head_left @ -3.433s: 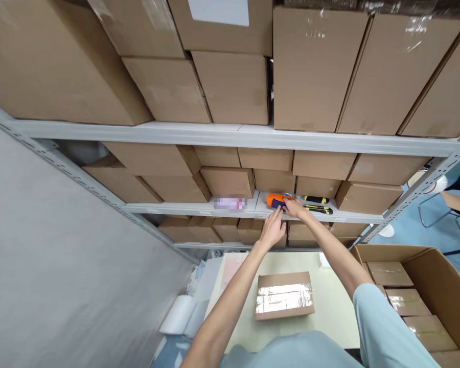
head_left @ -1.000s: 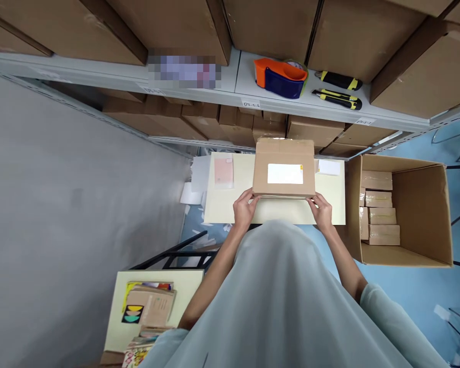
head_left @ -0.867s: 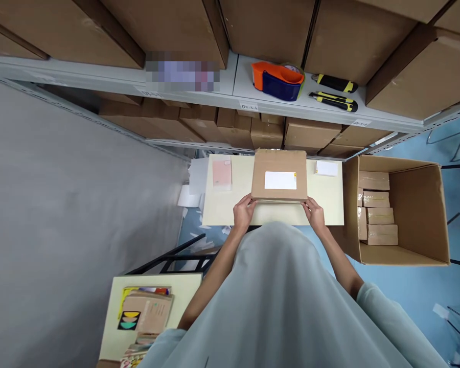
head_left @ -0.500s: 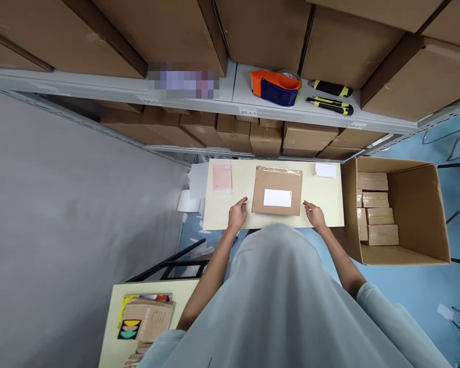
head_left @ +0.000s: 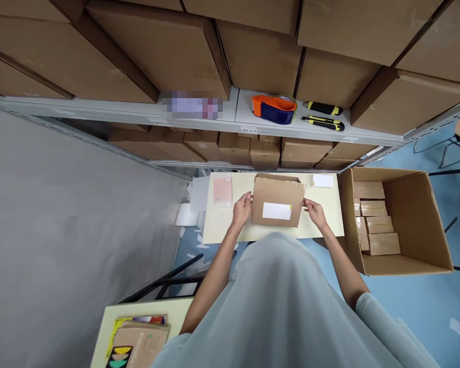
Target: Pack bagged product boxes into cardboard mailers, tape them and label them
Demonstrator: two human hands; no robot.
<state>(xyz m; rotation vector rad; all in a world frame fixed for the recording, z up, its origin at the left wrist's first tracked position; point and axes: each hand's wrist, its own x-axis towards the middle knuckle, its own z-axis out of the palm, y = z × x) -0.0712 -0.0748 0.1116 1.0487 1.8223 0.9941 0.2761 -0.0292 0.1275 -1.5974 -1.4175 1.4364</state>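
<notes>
A flat brown cardboard box (head_left: pixel 278 197) with a white label (head_left: pixel 277 211) on its face is between my two hands over the cream table (head_left: pixel 230 232). My left hand (head_left: pixel 242 209) is closed at the box's left edge, thumb and fingers pinched there. At the right edge, my right hand (head_left: pixel 315 212) pinches the box in the same way. The box's far edge looks raised, and the box is tilted. Its underside is hidden.
A pink packet (head_left: pixel 223 190) and a small white box (head_left: pixel 322 180) lie on the table. To the right stands a large open carton (head_left: pixel 421 220) holding several small boxes. On the shelf (head_left: pixel 230 115) ahead are an orange-blue tape dispenser (head_left: pixel 274 109) and two cutters (head_left: pixel 323 122).
Both hands have moved in from beside the box to its left and right edges and taken hold. The box has tilted up at its far side. The whole view has shifted slightly.
</notes>
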